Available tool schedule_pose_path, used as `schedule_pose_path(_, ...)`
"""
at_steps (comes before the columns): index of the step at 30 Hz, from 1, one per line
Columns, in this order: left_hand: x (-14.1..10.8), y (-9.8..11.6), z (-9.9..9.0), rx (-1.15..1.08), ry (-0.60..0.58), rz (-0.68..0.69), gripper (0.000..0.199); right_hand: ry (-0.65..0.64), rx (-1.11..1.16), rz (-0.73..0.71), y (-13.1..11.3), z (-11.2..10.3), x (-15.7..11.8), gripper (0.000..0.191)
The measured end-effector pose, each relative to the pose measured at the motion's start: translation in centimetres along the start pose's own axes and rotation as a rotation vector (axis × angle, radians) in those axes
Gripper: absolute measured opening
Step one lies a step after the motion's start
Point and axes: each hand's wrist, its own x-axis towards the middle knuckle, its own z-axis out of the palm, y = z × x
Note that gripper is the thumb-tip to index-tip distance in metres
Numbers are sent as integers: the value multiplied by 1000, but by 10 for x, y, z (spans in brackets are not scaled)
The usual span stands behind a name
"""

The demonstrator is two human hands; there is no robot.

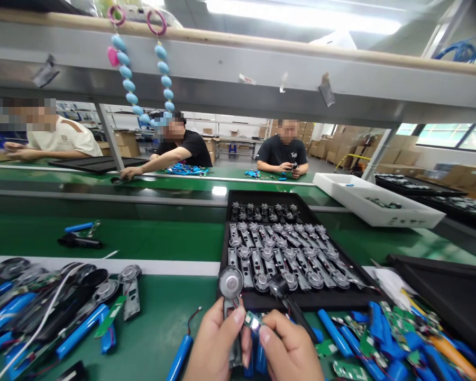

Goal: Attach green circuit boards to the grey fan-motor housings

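The left hand (213, 344) wraps its fingers (226, 328) around a metal bracket (235, 357) capped by a round metal disc (230, 282). The right hand (290, 349) pinches a small green circuit board (253, 320) at the bracket's 3 o'clock. A black tray (262, 196) of matching brackets sits at 12 o'clock on the green table (150, 338); no writing is legible.

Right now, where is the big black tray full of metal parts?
In the head view, the black tray sits in the middle of the green bench, just beyond the person's left hand and right hand, with a white tray to its right.
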Motion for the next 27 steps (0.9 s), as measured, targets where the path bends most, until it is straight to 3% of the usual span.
schedule_pose_path(3,2,1,-3,54,8,17,49,40,-57,-7,-1,0,0,63)
schedule_pose_path(7,6,9,-9,148,32,77,49,-5,-79,-69,-5,-1,2,60)
schedule_pose_path(12,7,17,-14,178,41,84,49,-44,-48,-58,-5,0,6,68)
schedule_pose_path(18,11,12,-14,194,91,98,47,45,-110,-64,-5,13,12,69)
schedule_pose_path(21,16,32,-24,130,152,158,45,60,-93,-48,-15,8,17,61)
schedule_pose_path(24,19,69,-37,-19,302,367,46,116,15,65,-28,-2,22,55)
schedule_pose_path(27,17,87,-35,-23,313,412,42,153,140,114,-34,0,23,55)
